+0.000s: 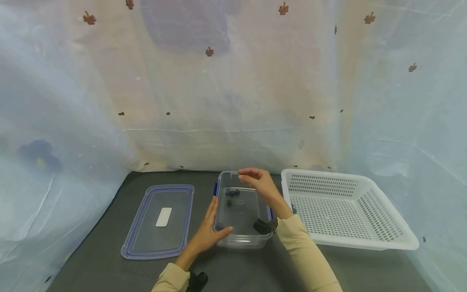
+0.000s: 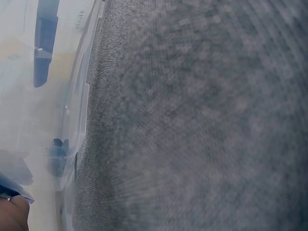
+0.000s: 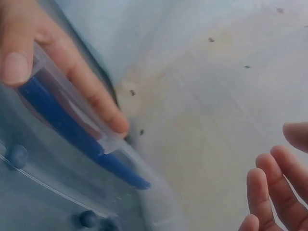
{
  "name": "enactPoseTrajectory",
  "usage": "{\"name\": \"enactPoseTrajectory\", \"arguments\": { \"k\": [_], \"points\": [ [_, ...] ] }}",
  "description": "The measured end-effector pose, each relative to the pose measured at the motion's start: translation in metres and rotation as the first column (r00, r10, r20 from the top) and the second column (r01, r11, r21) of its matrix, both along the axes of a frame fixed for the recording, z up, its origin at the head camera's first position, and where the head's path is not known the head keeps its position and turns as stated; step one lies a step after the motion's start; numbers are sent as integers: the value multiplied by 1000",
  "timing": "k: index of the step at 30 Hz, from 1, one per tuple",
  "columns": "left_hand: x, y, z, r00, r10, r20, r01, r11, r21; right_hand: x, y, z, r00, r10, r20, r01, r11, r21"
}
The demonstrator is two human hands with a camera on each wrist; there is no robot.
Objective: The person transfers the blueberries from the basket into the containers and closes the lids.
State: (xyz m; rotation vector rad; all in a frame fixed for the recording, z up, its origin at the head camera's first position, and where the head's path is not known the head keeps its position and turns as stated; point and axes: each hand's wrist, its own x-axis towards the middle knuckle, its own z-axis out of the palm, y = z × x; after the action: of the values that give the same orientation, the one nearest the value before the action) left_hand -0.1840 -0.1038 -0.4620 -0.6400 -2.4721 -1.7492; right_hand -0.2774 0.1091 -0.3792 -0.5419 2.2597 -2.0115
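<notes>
A clear plastic food container with blue side clips stands in front of me, with several blueberries on its floor. My left hand holds its left wall; the right wrist view shows the thumb on the inner side of the rim and straight fingers along the outside. Above the container's far right part is my right hand, its fingers loosely bent. Nothing shows between those fingers in the right wrist view. Through the clear wall, the left wrist view shows a blurred blueberry.
A clear lid with a blue seal and a white label lies on the dark tabletop to the left. To the right stands a white perforated basket, with a small dark blue thing at its left side. Plastic sheeting hangs behind.
</notes>
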Motion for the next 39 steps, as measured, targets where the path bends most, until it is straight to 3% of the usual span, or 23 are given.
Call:
{"name": "enactPoseTrajectory", "arguments": {
  "k": [10, 16, 25, 32, 39],
  "points": [
    [-1, 1, -4, 1000, 7, -12, -7, 1000, 10, 15, 57, 10, 993, -90, -71, 89, 996, -20],
    [-1, 1, -3, 1000, 14, -22, -14, 1000, 11, 12, 97, 12, 986, -152, -63, 150, 988, -29],
    [-4, 3, -12, 997, 30, -69, -28, 999, 36, -4, 144, -11, 981, -192, 33, 190, 981, 48],
    [0, 1, -5, 999, 12, -30, -11, 999, 31, -14, 166, -27, 967, -241, 79, 231, 965, 123],
    [1, 0, -2, 1000, 11, -13, -11, 1000, -1, -22, 179, -42, 971, -213, 109, 184, 955, 232]
  ]
}}
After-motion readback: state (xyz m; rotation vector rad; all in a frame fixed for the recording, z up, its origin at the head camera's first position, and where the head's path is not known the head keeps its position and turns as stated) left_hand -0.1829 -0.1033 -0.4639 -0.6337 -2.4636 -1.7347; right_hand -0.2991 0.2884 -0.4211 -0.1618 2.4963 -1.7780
